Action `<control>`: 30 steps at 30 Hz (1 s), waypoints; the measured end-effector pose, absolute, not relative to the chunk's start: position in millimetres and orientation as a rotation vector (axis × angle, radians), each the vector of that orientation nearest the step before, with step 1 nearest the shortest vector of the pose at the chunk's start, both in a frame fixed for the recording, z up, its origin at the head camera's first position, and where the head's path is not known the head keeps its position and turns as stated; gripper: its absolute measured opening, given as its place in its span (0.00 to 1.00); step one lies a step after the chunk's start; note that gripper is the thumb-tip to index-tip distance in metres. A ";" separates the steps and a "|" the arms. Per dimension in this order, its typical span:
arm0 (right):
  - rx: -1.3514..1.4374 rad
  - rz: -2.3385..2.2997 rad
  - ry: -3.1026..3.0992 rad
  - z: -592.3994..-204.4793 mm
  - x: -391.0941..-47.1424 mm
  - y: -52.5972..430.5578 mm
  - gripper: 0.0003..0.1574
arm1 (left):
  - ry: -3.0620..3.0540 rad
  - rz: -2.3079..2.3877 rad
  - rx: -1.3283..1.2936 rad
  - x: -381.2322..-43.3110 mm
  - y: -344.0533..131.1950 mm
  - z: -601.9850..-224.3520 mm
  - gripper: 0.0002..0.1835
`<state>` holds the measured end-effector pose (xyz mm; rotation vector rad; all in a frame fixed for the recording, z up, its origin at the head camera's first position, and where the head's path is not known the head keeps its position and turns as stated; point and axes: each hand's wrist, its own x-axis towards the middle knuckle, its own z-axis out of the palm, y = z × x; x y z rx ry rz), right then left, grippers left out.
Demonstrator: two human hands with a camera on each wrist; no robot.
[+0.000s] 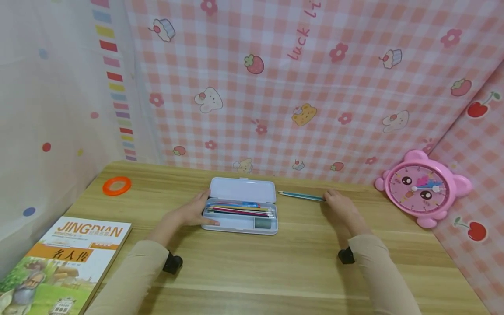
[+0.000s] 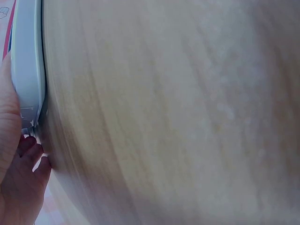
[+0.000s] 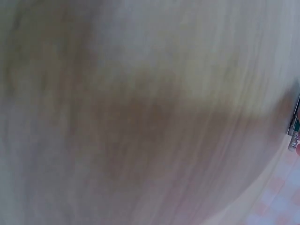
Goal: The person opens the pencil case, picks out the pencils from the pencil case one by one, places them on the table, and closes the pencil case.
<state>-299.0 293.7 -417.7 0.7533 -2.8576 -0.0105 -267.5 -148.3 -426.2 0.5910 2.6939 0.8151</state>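
Observation:
A white pencil case (image 1: 232, 223) lies on the table with its lid (image 1: 242, 189) raised at the back. Several pencils (image 1: 240, 211) and a grey-green block (image 1: 262, 223) are inside. My left hand (image 1: 194, 211) holds the case's left end, thumb at the front compartment and fingers toward the hinge; the left wrist view shows the thumb against the case wall (image 2: 29, 61). To the right of the case, my right hand (image 1: 339, 205) pinches the right end of blue-green pencils (image 1: 303, 196) lying close together on the table. In the right wrist view only a sliver of them shows.
A pink clock (image 1: 419, 188) leans at the right side. An orange ring of tape (image 1: 117, 186) lies at the back left, and a book (image 1: 67, 262) at the front left. The wooden table (image 1: 267, 275) ends against a checked cloth wall (image 1: 275, 144).

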 end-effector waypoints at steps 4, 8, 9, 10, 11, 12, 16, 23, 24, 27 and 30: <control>0.708 0.002 -2.855 -420.5 -299.4 293.0 0.06 | 2.698 0.807 0.597 -266.7 -146.4 -424.4 0.60; 0.670 0.055 -2.858 -422.5 -299.0 291.8 0.03 | 2.697 0.809 0.594 -265.8 -145.3 -423.0 0.60; 0.666 0.072 -2.856 -422.5 -298.7 291.4 0.03 | 2.697 0.811 0.592 -265.4 -145.1 -422.4 0.60; 0.661 0.091 -2.853 -422.8 -298.6 291.2 0.03 | 2.696 0.813 0.593 -264.8 -144.8 -421.7 0.60; 0.656 0.102 -2.848 -423.1 -298.7 291.2 0.03 | 2.694 0.816 0.594 -264.3 -144.6 -421.0 0.60; 0.657 0.111 -2.840 -423.2 -298.9 291.2 0.03 | 2.694 0.812 0.594 -264.0 -144.4 -420.7 0.60; 0.619 0.167 -2.853 -422.5 -298.6 289.6 0.07 | 2.693 0.817 0.594 -264.3 -144.2 -420.9 0.60; 0.556 0.268 -2.939 -421.6 -300.0 278.3 0.12 | 2.695 0.818 0.589 -265.6 -145.7 -423.5 0.60; 0.566 0.271 -2.945 -421.2 -300.4 275.4 0.12 | 2.694 0.821 0.586 -265.6 -146.0 -423.7 0.60; 0.608 0.284 -2.956 -418.8 -301.6 264.7 0.13 | 2.694 0.830 0.586 -265.7 -146.6 -424.6 0.60; 0.663 0.301 -2.971 -414.8 -301.5 251.3 0.13 | 2.699 0.830 0.587 -265.9 -147.2 -425.7 0.60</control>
